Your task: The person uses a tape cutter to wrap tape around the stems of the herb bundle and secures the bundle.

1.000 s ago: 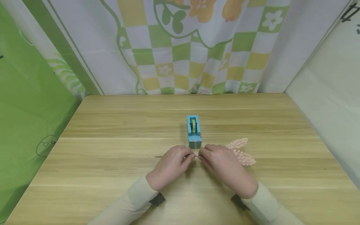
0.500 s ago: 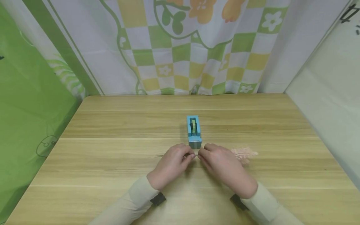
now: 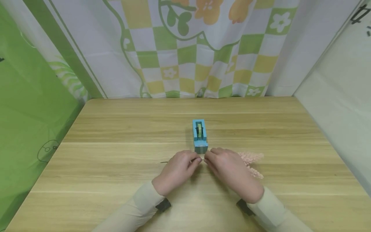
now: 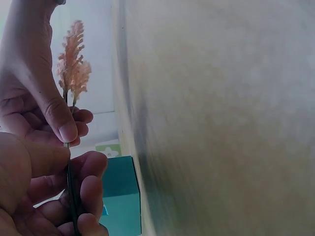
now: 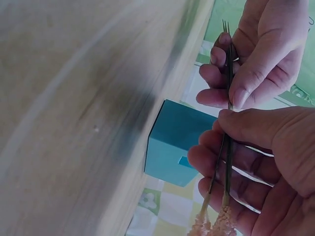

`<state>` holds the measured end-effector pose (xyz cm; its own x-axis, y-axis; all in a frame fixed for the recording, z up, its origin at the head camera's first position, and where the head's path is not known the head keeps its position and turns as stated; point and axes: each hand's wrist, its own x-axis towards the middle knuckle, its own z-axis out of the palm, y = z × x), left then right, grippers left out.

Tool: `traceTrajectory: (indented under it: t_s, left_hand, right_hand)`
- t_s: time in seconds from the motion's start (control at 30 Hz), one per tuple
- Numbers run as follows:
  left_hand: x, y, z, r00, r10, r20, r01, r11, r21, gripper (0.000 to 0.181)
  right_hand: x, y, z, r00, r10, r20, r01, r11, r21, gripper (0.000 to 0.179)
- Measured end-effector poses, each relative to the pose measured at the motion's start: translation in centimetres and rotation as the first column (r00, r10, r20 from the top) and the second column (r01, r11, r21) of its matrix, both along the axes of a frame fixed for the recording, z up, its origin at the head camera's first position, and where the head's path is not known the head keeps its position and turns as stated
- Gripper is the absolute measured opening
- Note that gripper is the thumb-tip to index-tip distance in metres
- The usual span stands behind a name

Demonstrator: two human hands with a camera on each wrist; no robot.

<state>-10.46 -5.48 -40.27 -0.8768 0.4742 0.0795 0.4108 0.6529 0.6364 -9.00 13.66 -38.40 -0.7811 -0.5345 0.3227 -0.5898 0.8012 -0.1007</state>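
Observation:
Two pink flower sprigs (image 3: pixel 250 158) with thin dark stems (image 5: pixel 228 167) lie crosswise between my hands, just in front of the tape dispenser. My left hand (image 3: pixel 180 166) pinches the stems between thumb and fingers, their bare ends (image 5: pixel 226 25) sticking out past it. Close beside it, my right hand (image 3: pixel 232 170) pinches the same stems nearer the fluffy heads (image 4: pixel 74 61), which poke out to the right. Only a short bit of stem shows between the fingertips. A blue tape dispenser (image 3: pixel 200 138) with a greenish roll stands right beyond the hands.
The wooden table (image 3: pixel 116 129) reaches back to a checked, flowered curtain (image 3: pixel 188 58). Green cloth (image 3: pixel 29 112) hangs at the left and a pale wall (image 3: pixel 333 80) rises at the right. A dark band (image 3: pixel 163 205) sits at the left wrist.
The flower heads have turned about their stems, first overlapping, then spreading apart again and sitting a little lower. Both hands keep their place and grip.

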Motion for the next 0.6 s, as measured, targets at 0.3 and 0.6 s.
traceTrajectory:
  t_s: [0.3, 0.6]
  left_hand:
    - [-0.15, -0.05, 0.15, 1.0, 0.007, -0.02, -0.007, 1.0, -0.001, 0.017]
    - [-0.31, -0.08, 0.27, 1.0, -0.001, -0.018, 0.002, 1.0, 0.025, 0.016]
  right_hand:
    - [-0.12, 0.14, -0.1, 1.0, 0.004, -0.002, -0.004, 1.0, -0.012, 0.014]
    - [-0.29, 0.13, -0.07, 1.0, 0.002, -0.025, -0.002, 1.0, -0.001, 0.016]
